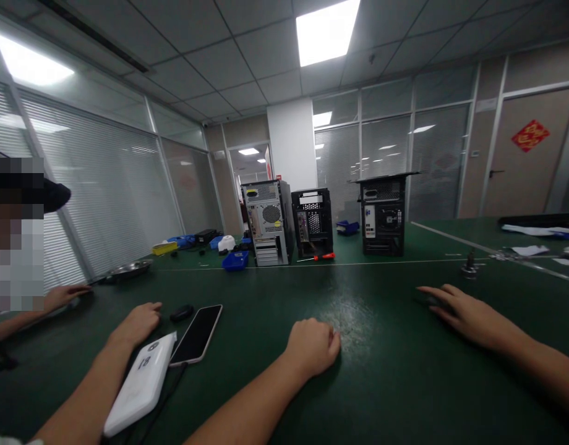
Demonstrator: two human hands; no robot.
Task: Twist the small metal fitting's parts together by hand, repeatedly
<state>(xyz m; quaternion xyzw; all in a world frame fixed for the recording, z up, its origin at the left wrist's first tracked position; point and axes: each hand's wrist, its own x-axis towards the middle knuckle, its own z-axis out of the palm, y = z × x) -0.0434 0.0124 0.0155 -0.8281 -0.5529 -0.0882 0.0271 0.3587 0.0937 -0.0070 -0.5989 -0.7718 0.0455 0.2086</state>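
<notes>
My left hand rests on the green table as a loose fist, thumb to the right, with nothing showing in it. Farther right, my right hand lies palm down, its fingers stretched to the left and slightly apart, holding nothing I can see. Left of my left hand lie a dark-screened phone and a white power bank with a black cable. A small black oval object sits beyond the phone. Beyond my right hand stands a small upright metal piece.
Three computer cases stand at the back: a grey one, an open black one and another black one. A red-handled screwdriver and a blue tray lie nearby. A person's hands rest at left.
</notes>
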